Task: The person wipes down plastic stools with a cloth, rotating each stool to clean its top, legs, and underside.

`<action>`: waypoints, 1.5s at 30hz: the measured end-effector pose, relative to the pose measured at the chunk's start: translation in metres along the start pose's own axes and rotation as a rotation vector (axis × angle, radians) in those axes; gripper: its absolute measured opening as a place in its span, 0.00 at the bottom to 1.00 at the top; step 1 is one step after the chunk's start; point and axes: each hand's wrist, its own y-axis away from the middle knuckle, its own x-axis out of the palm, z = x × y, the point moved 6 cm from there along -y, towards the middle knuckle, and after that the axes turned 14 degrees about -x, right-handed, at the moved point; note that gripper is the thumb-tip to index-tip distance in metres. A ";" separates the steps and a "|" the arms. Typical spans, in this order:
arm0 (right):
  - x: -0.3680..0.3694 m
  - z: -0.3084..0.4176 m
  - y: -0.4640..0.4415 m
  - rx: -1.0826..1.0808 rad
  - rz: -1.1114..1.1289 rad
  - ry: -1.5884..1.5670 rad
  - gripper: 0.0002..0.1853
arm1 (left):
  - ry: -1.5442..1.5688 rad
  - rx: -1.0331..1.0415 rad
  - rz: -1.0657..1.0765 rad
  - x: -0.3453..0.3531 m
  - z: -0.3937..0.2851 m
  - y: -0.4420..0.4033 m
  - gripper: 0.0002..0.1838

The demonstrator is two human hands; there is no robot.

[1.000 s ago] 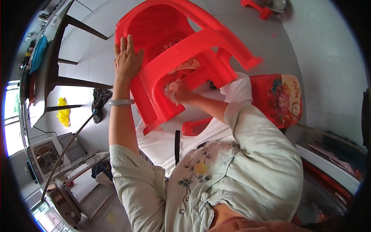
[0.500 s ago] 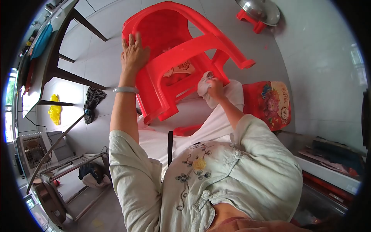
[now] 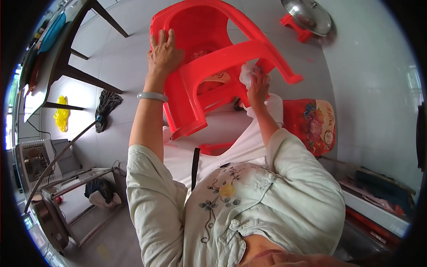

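Note:
A red plastic chair (image 3: 231,55) is tilted over in front of my lap, its legs pointing toward me and to the right. My left hand (image 3: 165,55) lies on the chair's left edge, fingers bent over the rim. In my right hand (image 3: 258,87) is a whitish cloth (image 3: 249,75), bunched up and pressed against the chair's leg on the right side. The chair's seat carries a printed label, partly hidden behind the frame.
Right of my knee is a red flowered seat (image 3: 307,124). Farther off, a metal lid (image 3: 311,15) rests on a small red stool (image 3: 297,29). At left are a dark-legged table (image 3: 66,71), a mop (image 3: 104,109), a yellow bag (image 3: 62,114) and a metal frame (image 3: 80,227).
My right hand with the cloth has moved from the chair's lower middle to its right leg. The chair has shifted slightly right in view, with my left hand still on its edge.

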 end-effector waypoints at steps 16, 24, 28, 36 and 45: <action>0.017 0.227 0.030 0.102 0.181 -0.861 0.09 | 0.034 0.023 -0.074 0.004 0.002 0.001 0.39; 0.022 0.186 0.077 -0.282 0.185 -1.045 0.03 | 0.072 0.011 -0.062 0.006 0.005 -0.002 0.38; 0.048 0.165 0.108 0.237 0.766 -1.306 0.16 | 0.191 -0.039 -0.023 -0.003 0.005 -0.005 0.39; -0.030 0.116 0.060 1.071 0.462 -2.132 0.19 | 0.655 -0.446 0.033 0.008 0.056 -0.031 0.41; -0.137 0.096 -0.121 0.776 0.131 -2.216 0.27 | 1.142 -0.475 0.463 0.034 0.062 -0.035 0.36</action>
